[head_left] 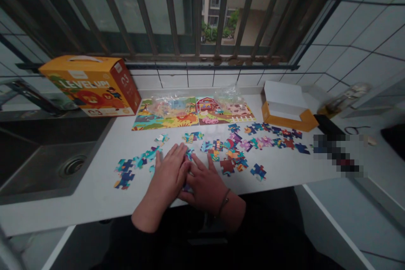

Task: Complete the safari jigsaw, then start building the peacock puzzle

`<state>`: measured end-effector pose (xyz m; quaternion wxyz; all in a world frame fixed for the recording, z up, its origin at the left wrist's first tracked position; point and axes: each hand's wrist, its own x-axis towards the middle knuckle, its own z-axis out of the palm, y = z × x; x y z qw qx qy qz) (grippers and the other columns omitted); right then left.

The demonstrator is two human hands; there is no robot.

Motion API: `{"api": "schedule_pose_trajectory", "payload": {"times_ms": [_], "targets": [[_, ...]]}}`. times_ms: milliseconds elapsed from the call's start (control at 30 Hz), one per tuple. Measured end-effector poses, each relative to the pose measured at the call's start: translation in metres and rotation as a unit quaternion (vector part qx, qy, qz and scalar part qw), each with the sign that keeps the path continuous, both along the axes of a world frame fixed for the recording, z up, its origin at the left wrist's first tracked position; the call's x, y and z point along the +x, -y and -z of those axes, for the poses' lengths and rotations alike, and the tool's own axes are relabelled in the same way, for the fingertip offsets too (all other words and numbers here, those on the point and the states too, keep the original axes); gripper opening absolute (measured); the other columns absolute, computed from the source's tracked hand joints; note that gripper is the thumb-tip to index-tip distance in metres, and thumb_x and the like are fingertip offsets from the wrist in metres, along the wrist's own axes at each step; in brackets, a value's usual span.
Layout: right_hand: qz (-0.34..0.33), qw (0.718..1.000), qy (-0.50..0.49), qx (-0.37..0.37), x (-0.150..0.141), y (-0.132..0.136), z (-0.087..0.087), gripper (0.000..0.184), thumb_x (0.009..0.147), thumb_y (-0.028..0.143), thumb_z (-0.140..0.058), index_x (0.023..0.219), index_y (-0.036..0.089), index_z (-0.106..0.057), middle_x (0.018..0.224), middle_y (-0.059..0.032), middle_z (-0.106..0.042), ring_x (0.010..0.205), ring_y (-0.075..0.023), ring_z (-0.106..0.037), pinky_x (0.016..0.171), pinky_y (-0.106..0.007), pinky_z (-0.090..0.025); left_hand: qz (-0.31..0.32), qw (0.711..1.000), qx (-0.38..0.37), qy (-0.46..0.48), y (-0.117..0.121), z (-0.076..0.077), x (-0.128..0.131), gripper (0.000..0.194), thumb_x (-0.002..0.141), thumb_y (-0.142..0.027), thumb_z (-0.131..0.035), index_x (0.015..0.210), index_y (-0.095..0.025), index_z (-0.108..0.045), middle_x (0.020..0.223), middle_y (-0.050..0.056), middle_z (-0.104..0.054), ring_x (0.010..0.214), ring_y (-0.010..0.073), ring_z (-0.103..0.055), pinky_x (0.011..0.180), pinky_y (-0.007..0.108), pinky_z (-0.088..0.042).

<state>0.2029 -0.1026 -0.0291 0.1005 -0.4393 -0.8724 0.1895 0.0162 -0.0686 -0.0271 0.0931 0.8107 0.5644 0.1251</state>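
My left hand (169,175) lies nearly flat over a few jigsaw pieces at the front of the white counter, fingers stretched forward. Right beside it, my right hand (204,181) rests with its fingers spread, touching the left one. Between and under the hands a purple jigsaw piece (187,187) partly shows; the rest is covered. To the left are joined teal pieces (145,157) and dark blue pieces (125,178). On the right lie many loose pieces, among them a brown piece (227,167) and a blue piece (259,171).
Two finished picture boards, a jungle scene (148,122) and a farm scene (209,118), lie at the back under clear plastic bags (230,94). An orange puzzle box (91,86) stands left by the sink (91,156). An opened white-and-orange box (284,101) sits at the right.
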Motion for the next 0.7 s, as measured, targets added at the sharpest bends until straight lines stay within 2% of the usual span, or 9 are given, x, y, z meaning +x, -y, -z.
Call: {"api": "schedule_pose_trajectory", "payload": {"times_ms": [100,167,300,400,500,600,700], "targets": [[0.018,1.0,0.002,0.01,-0.007,-0.011,0.002,0.068,0.112,0.065,-0.05,0.171,0.032,-0.046,0.188,-0.0119,-0.025,0.175,-0.0403,-0.016,0.132,-0.084,0.001,-0.029,0.999,0.018,0.007,0.022,0.011,-0.016,0.059,0.116,-0.037,-0.031,0.165,-0.015,-0.055,0.171,0.02,-0.055,0.162,0.0378,-0.049,0.133,0.082,-0.02],[0.031,0.999,0.008,0.017,-0.012,-0.016,0.005,0.071,0.11,0.064,-0.055,0.173,0.035,-0.043,0.188,-0.012,-0.022,0.175,-0.0416,-0.016,0.132,-0.085,-0.002,-0.033,0.999,0.033,0.003,0.035,0.02,-0.025,0.058,0.116,-0.039,-0.033,0.164,-0.014,-0.054,0.171,0.022,-0.054,0.16,0.038,-0.051,0.133,0.08,-0.021],[0.048,0.998,0.031,0.022,-0.018,-0.021,0.009,0.074,0.107,0.063,-0.062,0.173,0.035,-0.044,0.189,-0.0148,-0.019,0.175,-0.0439,-0.015,0.132,-0.085,-0.006,-0.018,0.998,0.049,-0.018,0.051,0.033,-0.032,0.062,0.116,-0.041,-0.036,0.172,-0.014,-0.043,0.175,0.023,-0.048,0.162,0.0371,-0.049,0.134,0.077,-0.025],[0.068,0.997,0.034,0.035,-0.017,-0.018,0.009,0.077,0.108,0.067,-0.059,0.175,0.035,-0.041,0.188,-0.0172,-0.021,0.174,-0.0458,-0.015,0.132,-0.085,-0.007,-0.008,0.997,0.056,-0.049,0.053,0.035,-0.031,0.067,0.116,-0.042,-0.037,0.176,-0.013,-0.034,0.177,0.022,-0.045,0.164,0.0365,-0.046,0.134,0.073,-0.03],[0.08,0.994,0.032,0.07,-0.008,-0.013,0.01,0.079,0.109,0.069,-0.054,0.178,0.034,-0.035,0.188,-0.0154,-0.021,0.174,-0.0435,-0.017,0.134,-0.082,-0.005,0.002,0.994,0.062,-0.085,0.053,0.035,-0.028,0.068,0.116,-0.045,-0.04,0.177,-0.014,-0.035,0.179,0.021,-0.042,0.167,0.0363,-0.042,0.134,0.072,-0.031],[0.154,0.982,0.042,0.1,0.006,-0.008,0.016,0.08,0.111,0.065,-0.053,0.178,0.025,-0.035,0.188,-0.0158,-0.022,0.173,-0.042,-0.021,0.135,-0.08,-0.007,0.004,0.992,0.052,-0.111,0.049,0.033,-0.023,0.07,0.115,-0.049,-0.04,0.176,-0.014,-0.037,0.181,0.02,-0.037,0.168,0.0377,-0.039,0.133,0.075,-0.031],[0.217,0.971,0.046,0.089,0.017,-0.004,0.024,0.08,0.112,0.064,-0.051,0.174,0.015,-0.042,0.184,-0.02,-0.03,0.171,-0.0422,-0.028,0.135,-0.078,-0.012,-0.027,0.99,0.037,-0.133,0.037,0.026,-0.01,0.072,0.114,-0.05,-0.041,0.174,-0.01,-0.039,0.181,0.023,-0.034,0.169,0.0416,-0.037,0.132,0.078,-0.029]]}}
